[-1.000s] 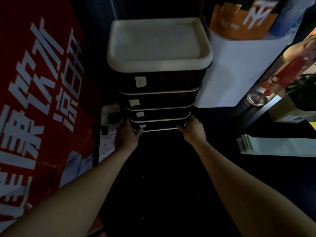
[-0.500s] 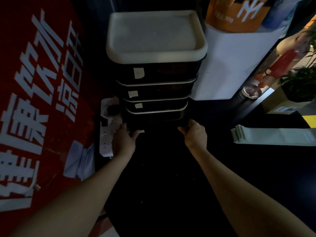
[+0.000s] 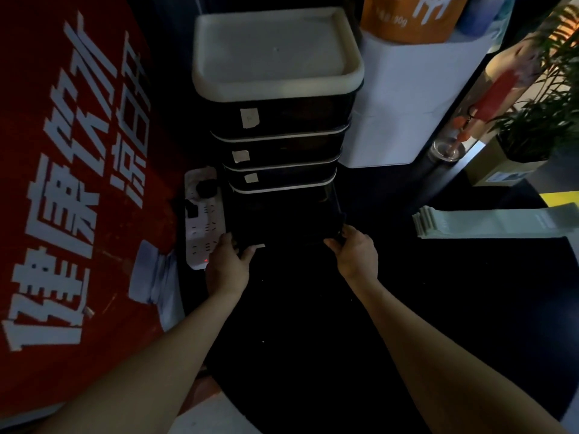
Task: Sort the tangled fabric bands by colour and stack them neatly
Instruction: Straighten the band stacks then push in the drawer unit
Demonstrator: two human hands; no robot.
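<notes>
Black bottom drawer [image 3: 282, 214] juts from the white-topped drawer stack [image 3: 275, 98], left hand [image 3: 227, 264] and right hand [image 3: 355, 250] gripping its front corners; contents too dark to tell; dark floor [image 3: 313, 324], red banner [image 3: 72, 183] left.

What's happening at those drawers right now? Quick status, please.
Left hand and right hand grip bottom drawer, pulled out. Contents too dark; no bands seen. Power strip beside left hand.

Both hands, left [image 3: 227, 264] & right [image 3: 355, 252], grip bottom drawer [image 3: 282, 217] front corners, drawer stack [image 3: 279, 126] above.
</notes>
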